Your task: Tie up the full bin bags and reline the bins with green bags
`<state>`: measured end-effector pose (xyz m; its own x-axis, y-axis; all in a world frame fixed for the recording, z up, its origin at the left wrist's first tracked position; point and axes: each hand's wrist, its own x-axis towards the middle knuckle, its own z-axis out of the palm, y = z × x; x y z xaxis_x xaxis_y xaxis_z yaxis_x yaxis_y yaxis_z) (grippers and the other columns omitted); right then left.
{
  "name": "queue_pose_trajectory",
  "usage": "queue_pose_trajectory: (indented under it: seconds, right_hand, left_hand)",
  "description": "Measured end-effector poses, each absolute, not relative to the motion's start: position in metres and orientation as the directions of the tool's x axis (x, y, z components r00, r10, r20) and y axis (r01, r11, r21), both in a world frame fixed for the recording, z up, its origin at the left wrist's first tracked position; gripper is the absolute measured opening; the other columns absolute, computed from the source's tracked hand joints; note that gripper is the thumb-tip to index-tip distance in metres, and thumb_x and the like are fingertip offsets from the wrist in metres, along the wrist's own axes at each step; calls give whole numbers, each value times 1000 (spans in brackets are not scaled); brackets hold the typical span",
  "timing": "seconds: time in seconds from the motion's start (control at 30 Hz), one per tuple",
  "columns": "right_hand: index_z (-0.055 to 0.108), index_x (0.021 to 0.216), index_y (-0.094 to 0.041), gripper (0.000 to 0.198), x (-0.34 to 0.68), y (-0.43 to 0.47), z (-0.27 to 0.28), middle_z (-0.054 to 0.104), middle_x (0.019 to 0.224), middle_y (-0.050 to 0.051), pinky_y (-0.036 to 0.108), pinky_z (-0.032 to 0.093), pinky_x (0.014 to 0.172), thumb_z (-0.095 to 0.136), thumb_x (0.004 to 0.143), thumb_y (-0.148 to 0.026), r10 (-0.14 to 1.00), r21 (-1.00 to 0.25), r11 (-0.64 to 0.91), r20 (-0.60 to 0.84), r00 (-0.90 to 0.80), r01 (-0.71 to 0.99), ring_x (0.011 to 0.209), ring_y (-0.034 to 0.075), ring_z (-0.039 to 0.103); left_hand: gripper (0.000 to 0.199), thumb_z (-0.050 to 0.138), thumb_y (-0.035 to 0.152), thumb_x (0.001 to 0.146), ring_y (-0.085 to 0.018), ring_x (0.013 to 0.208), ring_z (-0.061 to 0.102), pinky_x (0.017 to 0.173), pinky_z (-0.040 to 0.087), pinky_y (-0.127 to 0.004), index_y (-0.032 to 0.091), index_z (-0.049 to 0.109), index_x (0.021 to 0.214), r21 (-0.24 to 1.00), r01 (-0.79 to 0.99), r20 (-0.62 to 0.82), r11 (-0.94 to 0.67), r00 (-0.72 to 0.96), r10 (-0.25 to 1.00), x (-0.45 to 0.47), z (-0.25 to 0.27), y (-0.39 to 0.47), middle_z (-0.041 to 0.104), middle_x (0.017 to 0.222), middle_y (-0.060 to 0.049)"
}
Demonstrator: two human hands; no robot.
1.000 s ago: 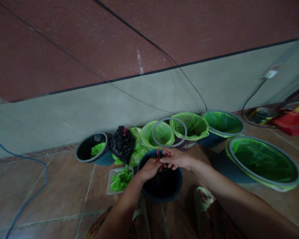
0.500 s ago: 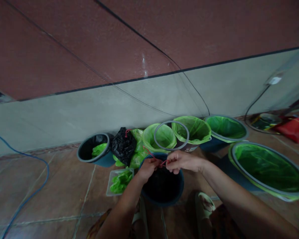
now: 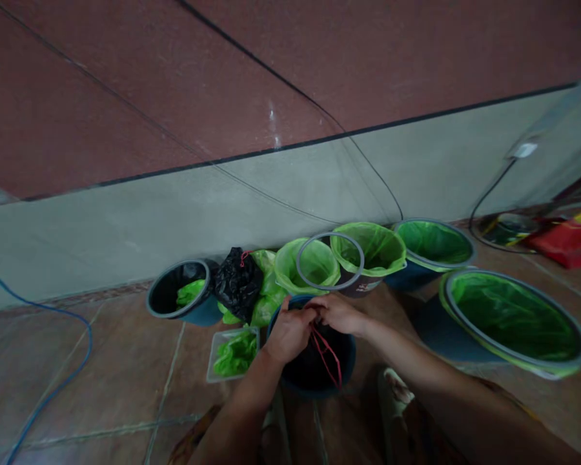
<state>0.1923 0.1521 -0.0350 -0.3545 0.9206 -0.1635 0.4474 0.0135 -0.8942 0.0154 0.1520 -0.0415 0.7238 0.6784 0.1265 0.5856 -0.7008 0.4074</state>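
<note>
A dark blue bin [image 3: 314, 391] stands in front of my feet, its inside black and too dark to make out. Above its far side my left hand [image 3: 290, 330] and my right hand [image 3: 339, 314] meet, fingertips pinched together. Both are closed on a thin red drawstring [image 3: 326, 354], whose loose loop hangs down into the bin's mouth. The exact spot where the fingers grip is partly hidden. Just beyond lies a tied black trash bag [image 3: 239, 284] with its own red string, beside bunched green bags [image 3: 267, 300].
Green-lined bins stand to the right, including a large one [image 3: 518, 323]. A loose grey ring [image 3: 297, 261] rests across two lined bins. At left are a bin [image 3: 161, 311] and a clear tray [image 3: 211, 368] of green bags. A blue hose [image 3: 88, 349] crosses the tiles.
My hands have come together over the bin, the right one moving left. The red string, earlier stretched up at the far rim, now hangs as a loop below my fingers.
</note>
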Motion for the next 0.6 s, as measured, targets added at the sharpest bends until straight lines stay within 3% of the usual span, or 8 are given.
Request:
queue_pose_trajectory:
  seconds: [0.13,0.33,0.47,0.6]
  right_hand:
    - [73,87,-14,38,191,154,-34,66,72,1,20,39,53,43,66,-2,872,-876,-166,-345,-347,453,59,10,53]
    - [69,94,-14,35,191,153,-30,55,66,-4,19,36,47,45,71,-4,831,-922,-182,-330,-448,341,50,7,45]
    - [69,95,-14,27,191,151,-24,54,66,-4,19,37,48,49,77,-11,832,-940,-218,-320,-454,264,51,7,46]
    - [68,92,-15,20,193,149,-20,54,67,-4,19,36,50,57,81,-27,863,-956,-233,-288,-414,179,53,7,45]
  left_hand:
    - [20,50,9,91,-17,81,69,122,22,-52,22,65,91,341,559,218,-756,735,642,13,-40,149,75,86,0]
    - [22,46,9,93,-16,78,69,115,37,-48,21,64,97,336,547,382,-767,665,642,10,-35,152,73,86,-2]
    - [18,47,15,96,-16,84,69,89,54,-32,20,63,102,475,536,490,-698,498,715,14,-41,150,71,91,-5]
    - [9,54,20,95,-14,78,65,74,52,-24,19,63,94,643,513,478,-569,312,821,17,-42,149,66,87,-3]
